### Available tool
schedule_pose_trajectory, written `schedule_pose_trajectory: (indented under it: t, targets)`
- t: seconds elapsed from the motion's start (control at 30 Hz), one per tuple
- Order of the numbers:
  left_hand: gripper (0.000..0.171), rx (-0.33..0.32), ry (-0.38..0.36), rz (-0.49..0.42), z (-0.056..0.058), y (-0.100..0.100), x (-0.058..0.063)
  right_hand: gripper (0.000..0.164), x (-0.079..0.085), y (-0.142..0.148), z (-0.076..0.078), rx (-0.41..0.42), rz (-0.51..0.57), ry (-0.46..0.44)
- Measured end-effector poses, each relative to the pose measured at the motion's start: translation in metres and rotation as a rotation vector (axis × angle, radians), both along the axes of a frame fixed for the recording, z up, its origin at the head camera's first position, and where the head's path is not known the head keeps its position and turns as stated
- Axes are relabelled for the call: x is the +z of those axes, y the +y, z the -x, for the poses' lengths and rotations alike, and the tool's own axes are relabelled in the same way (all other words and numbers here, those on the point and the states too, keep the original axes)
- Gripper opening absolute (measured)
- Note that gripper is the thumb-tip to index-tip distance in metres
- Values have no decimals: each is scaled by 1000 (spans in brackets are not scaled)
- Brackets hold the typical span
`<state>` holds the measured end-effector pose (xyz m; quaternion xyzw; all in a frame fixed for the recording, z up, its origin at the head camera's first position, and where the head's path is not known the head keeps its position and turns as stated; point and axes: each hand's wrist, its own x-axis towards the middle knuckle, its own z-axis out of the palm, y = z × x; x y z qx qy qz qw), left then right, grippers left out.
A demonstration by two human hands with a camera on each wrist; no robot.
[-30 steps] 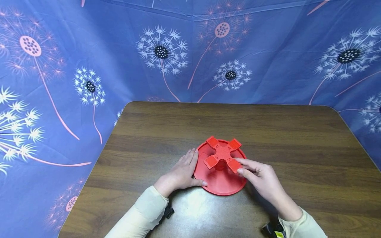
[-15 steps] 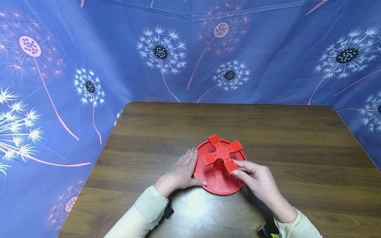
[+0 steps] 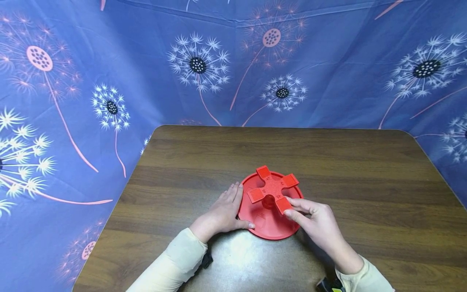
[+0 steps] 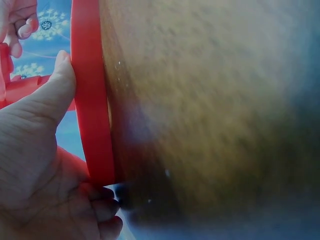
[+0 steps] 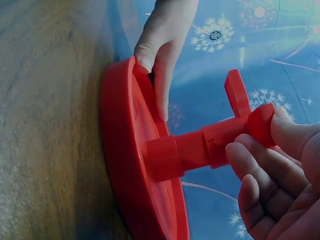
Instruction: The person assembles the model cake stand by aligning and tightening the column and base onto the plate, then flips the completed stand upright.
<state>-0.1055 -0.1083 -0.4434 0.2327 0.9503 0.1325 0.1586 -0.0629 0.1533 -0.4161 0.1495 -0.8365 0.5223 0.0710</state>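
A red round base (image 3: pixel 271 229) with a raised rim rests on the table. From its middle rises a red post (image 5: pixel 192 152), topped by a red four-armed cross piece (image 3: pixel 271 187) with numbers on its arms. My left hand (image 3: pixel 222 213) holds the base at its left side, thumb over the near rim and fingers along the left edge. In the left wrist view, lower fingertips bend past the rim. With thumb and fingers, my right hand (image 3: pixel 321 225) pinches the near right arm of the cross piece. The post's foot is partly hidden in the head view.
The brown wood-grain table (image 3: pixel 175 162) extends around the base on all sides. Behind and to the left hangs a blue cloth (image 3: pixel 146 61) with dandelion prints. Black devices sit at both wrists.
Over the second, the cross piece has turned slightly clockwise, its near right arm shifting left. My right hand has moved left with it. The left hand and base have stayed put.
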Motion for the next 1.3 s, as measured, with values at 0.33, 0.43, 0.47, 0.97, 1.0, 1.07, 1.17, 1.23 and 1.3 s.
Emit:
schedule_pose_trajectory:
  t: [0.33,0.43,0.47,0.97,1.0,1.07,1.17,1.23,1.3]
  targets:
    - [117,7,-8,12,0,1,1,32,-1,-4,-4,-49,-6,65]
    - [117,8,-15,12,-1,1,0,33,-3,-3,-3,-54,-27,77]
    - [116,9,-19,14,0,1,0,34,-4,-3,-3,-55,-40,82]
    - [116,-31,-42,-45,1,-6,2,43,-9,47,23,-67,-429,231]
    - [117,-39,-43,-59,2,-7,2,50,-11,51,25,-40,-455,197]
    - [120,-57,-43,-88,2,-10,3,68,-17,57,29,36,-503,114]
    - [123,-84,-40,-119,3,-14,3,95,-26,63,34,158,-555,-16]
    - [122,-99,-28,-138,5,-17,1,106,-31,64,37,216,-571,-73]
    - [120,-107,-21,-150,6,-18,-1,113,-35,63,39,252,-575,-104]
